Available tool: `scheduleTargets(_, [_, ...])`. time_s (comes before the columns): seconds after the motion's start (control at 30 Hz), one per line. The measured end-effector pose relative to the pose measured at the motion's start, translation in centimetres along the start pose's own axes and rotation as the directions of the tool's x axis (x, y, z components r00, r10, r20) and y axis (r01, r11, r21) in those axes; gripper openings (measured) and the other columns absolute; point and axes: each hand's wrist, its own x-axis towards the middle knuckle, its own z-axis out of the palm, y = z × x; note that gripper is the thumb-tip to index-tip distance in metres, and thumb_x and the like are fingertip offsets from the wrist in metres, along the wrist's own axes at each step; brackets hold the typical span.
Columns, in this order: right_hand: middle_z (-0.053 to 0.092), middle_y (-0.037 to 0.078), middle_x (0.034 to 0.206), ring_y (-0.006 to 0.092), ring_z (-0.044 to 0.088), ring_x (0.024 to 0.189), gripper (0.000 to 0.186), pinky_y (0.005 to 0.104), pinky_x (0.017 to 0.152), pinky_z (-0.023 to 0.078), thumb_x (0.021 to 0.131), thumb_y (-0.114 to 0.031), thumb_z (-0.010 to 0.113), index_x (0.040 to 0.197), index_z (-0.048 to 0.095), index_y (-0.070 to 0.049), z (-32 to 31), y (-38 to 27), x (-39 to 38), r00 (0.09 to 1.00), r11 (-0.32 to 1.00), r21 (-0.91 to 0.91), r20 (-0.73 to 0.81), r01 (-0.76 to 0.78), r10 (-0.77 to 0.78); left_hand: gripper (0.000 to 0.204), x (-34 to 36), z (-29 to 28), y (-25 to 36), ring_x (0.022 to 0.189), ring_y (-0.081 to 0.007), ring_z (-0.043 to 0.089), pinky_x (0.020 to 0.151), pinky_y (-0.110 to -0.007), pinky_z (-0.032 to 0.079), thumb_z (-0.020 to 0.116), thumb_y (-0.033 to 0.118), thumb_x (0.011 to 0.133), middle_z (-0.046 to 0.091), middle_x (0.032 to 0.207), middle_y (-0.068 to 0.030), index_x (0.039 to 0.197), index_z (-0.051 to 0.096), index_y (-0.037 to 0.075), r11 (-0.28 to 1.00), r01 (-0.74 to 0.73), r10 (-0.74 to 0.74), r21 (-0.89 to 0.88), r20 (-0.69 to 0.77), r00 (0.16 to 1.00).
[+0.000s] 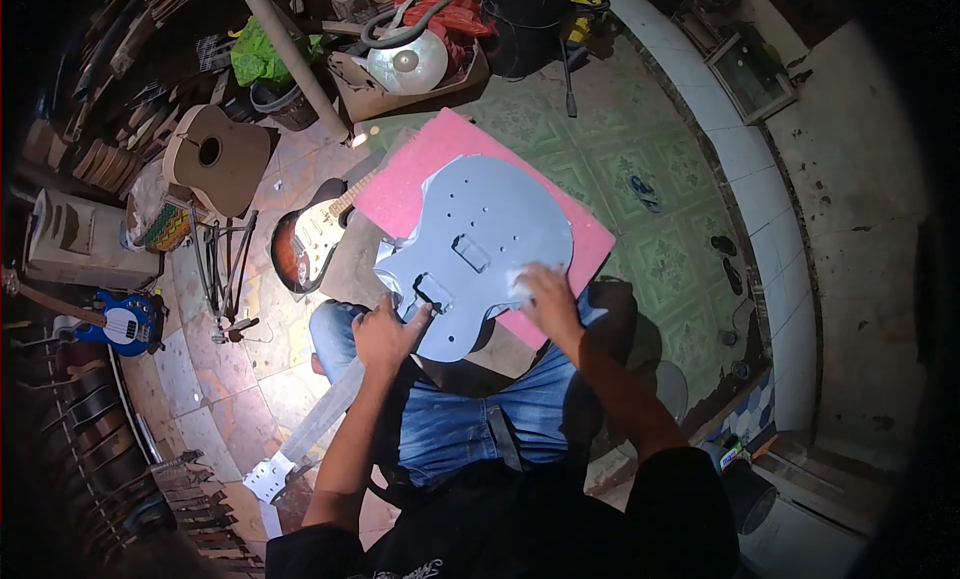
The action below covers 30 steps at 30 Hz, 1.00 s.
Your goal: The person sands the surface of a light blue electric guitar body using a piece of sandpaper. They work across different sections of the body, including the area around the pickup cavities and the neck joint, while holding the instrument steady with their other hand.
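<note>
Clasping a white pad, the right hand is touching a grey guitar slanting toward the left hand. Whether that's gripping is unclear.

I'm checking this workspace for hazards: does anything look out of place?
The sunburst guitar: it sits close beside the pink sheet under the grey guitar body, its neck partly hidden, so it might get bumped.

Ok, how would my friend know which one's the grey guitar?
Start at the blue jeans, lower middle, then find the pink sheet just above. The grey guitar lies on it, with the left hand and right hand over it. Its plain front shows bare cut-out holes, while the dark-edged guitar to its left has a white plate.
</note>
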Motion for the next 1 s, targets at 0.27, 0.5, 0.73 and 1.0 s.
scheduleTargets(0.27, [0.065, 0.011, 0.133, 0.0345, 0.058, 0.128, 0.05, 0.0509, 0.106, 0.043, 0.071, -0.007, 0.083, 0.119, 0.068, -0.012, -0.5, 6.8, 0.2, 0.971, 0.975, -0.012, -0.092, -0.222, 0.22, 0.089, 0.3, -0.6, 1.6, 0.1, -0.0377, 0.075, 0.104, -0.05, 0.046, 0.063, 0.077, 0.087, 0.078, 0.102, -0.0228, 0.13, 0.065, -0.002, 1.0, 0.007, -0.006, -0.007, 0.071, 0.997])
scheduleTargets(0.5, [0.066, 0.01, 0.127, 0.0334, 0.058, 0.128, 0.05, 0.0525, 0.107, 0.042, 0.071, -0.006, 0.082, 0.118, 0.068, -0.012, -1.1, 6.1, -0.3, 0.991, 0.992, -0.022, 0.053, 0.123, -0.122, 0.085, 0.2, 0.3, 0.7, 0.098, -0.0374, 0.075, 0.101, -0.05, 0.047, 0.063, 0.076, 0.088, 0.078, 0.097, -0.0217, 0.124, 0.066, -0.001, 1.0, -0.02, 0.02, -0.003, 0.003, 1.0])
scheduleTargets(0.73, [0.067, 0.01, 0.126, 0.0332, 0.058, 0.128, 0.049, 0.0583, 0.108, 0.041, 0.069, -0.007, 0.083, 0.116, 0.069, -0.014, 0.0, 1.8, -1.1, 0.996, 0.996, -0.021, 0.004, 0.086, -0.085, 0.084, 0.0, 0.3, 0.2, 0.095, -0.0379, 0.075, 0.101, -0.05, 0.047, 0.063, 0.075, 0.088, 0.077, 0.092, -0.0209, 0.124, 0.066, -0.001, 1.0, 0.011, -0.011, 0.019, 0.0, 1.0])
scheduleTargets(1.0, [0.068, 0.011, 0.126, 0.0366, 0.06, 0.124, 0.05, 0.0543, 0.108, 0.042, 0.068, -0.004, 0.082, 0.116, 0.069, -0.012, -0.7, 7.9, -0.2, 0.951, 0.968, -0.007, -0.186, -0.251, 0.245, 0.086, 0.3, -0.6, 1.6, 0.097, -0.0389, 0.075, 0.103, -0.05, 0.046, 0.063, 0.076, 0.087, 0.077, 0.094, -0.0217, 0.126, 0.065, -0.001, 0.999, 0.026, -0.027, 0.022, 0.046, 0.999])
